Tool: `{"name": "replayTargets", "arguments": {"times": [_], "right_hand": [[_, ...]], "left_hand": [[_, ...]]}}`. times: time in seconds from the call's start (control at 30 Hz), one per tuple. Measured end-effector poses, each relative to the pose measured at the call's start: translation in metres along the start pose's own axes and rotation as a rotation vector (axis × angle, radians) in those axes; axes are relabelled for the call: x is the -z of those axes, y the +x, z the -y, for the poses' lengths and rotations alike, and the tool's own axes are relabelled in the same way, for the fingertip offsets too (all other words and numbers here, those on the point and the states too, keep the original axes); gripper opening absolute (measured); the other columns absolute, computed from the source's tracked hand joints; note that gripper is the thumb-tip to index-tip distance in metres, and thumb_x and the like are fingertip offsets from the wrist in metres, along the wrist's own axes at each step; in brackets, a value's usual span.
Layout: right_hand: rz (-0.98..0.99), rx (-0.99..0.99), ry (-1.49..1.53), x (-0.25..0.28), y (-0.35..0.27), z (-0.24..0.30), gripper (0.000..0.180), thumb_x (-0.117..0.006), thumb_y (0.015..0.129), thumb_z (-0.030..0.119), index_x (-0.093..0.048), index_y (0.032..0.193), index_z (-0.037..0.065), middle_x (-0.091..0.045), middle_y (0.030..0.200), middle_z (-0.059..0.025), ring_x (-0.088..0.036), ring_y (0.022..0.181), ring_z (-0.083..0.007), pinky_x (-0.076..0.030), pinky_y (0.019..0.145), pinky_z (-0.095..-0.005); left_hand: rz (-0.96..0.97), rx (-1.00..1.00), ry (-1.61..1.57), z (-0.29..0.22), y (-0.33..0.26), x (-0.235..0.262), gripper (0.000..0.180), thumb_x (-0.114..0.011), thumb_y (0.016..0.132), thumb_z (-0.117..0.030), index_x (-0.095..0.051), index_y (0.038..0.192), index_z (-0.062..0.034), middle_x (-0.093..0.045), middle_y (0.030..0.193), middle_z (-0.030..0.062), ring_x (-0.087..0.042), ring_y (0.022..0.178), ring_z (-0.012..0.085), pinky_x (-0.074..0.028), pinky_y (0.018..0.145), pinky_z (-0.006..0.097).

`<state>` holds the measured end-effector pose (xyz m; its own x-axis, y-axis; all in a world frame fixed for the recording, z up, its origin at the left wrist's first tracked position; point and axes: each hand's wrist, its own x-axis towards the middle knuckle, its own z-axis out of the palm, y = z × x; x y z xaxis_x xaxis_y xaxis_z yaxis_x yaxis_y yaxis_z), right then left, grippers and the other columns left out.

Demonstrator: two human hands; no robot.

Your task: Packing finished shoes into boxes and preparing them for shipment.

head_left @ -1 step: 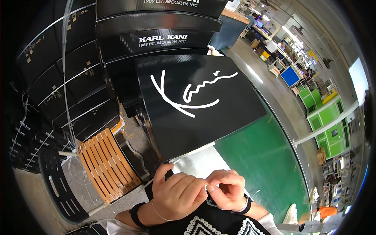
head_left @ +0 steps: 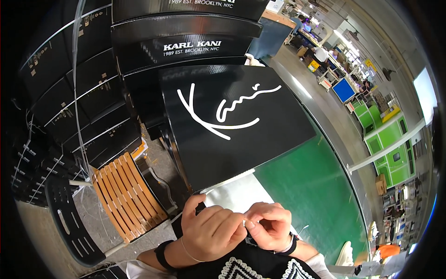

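My left hand [head_left: 211, 232] and my right hand [head_left: 269, 225] meet fingertip to fingertip low in the picture, just above my black top with white pattern. They pinch a small white piece [head_left: 245, 223] between them; what it is cannot be made out. My left thumb points up and touches the near edge of a large flat black box [head_left: 260, 135] with a white scrawled logo on its lid. A white sheet [head_left: 237, 193] lies under that box's near edge, right in front of my hands. Each wrist wears a black band.
The box rests on a green table [head_left: 306, 186] with a grey edge. Stacks of black cartons [head_left: 186, 28] bound with white straps rise at the back and left. A wooden slatted pallet [head_left: 125, 195] and a black plastic chair [head_left: 69, 223] stand lower left. Distant workstations and people sit upper right.
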<state>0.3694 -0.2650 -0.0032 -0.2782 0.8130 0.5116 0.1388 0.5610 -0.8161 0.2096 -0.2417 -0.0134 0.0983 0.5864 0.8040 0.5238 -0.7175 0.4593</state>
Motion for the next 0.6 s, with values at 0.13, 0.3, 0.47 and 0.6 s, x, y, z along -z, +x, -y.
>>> {"name": "replayTargets", "arguments": {"times": [0.13, 0.3, 0.47, 0.6], "right_hand": [[-0.09, 0.017, 0.121, -0.006, 0.002, 0.001, 0.042, -0.057, 0.076, -0.011, -0.04, 0.109, 0.008, -0.054, 0.085, -0.0078, -0.058, 0.068, -0.0197, -0.047, 0.06, -0.0309], [-0.361, -0.364, 0.833, -0.015, 0.005, 0.009, 0.04, -0.054, 0.074, -0.002, -0.042, 0.111, 0.009, -0.051, 0.086, -0.0028, -0.053, 0.077, -0.0161, -0.038, 0.076, -0.0343], [-0.194, -0.402, 1.145, -0.011, 0.004, 0.001, 0.05, -0.046, 0.072, -0.009, -0.041, 0.118, 0.009, -0.048, 0.094, -0.0038, -0.048, 0.086, -0.0162, -0.036, 0.083, -0.0344], [-0.188, -0.413, 1.124, -0.013, 0.0, 0.006, 0.052, -0.046, 0.072, -0.012, -0.04, 0.119, 0.01, -0.047, 0.096, -0.0034, -0.048, 0.088, -0.0165, -0.037, 0.085, -0.0328]], "left_hand": [[-0.066, 0.0, -0.065, -0.001, 0.002, -0.004, 0.01, -0.06, 0.062, -0.006, -0.057, 0.072, -0.0097, -0.048, 0.057, -0.0039, -0.05, 0.053, 0.0107, -0.041, 0.07, 0.03], [-0.082, 0.06, -0.232, 0.003, -0.009, -0.004, 0.016, -0.066, 0.058, -0.003, -0.056, 0.069, -0.0083, -0.052, 0.061, 0.0009, -0.05, 0.054, 0.0173, -0.037, 0.052, 0.028], [-0.006, 0.06, -0.269, 0.001, -0.012, 0.005, 0.019, -0.072, 0.06, -0.008, -0.057, 0.071, -0.0064, -0.053, 0.062, 0.0025, -0.05, 0.054, 0.0184, -0.038, 0.052, 0.028], [-0.022, 0.116, -0.278, -0.009, -0.008, 0.008, 0.018, -0.073, 0.061, -0.008, -0.062, 0.075, -0.0078, -0.058, 0.064, 0.0005, -0.055, 0.056, 0.016, -0.04, 0.063, 0.031]]}}
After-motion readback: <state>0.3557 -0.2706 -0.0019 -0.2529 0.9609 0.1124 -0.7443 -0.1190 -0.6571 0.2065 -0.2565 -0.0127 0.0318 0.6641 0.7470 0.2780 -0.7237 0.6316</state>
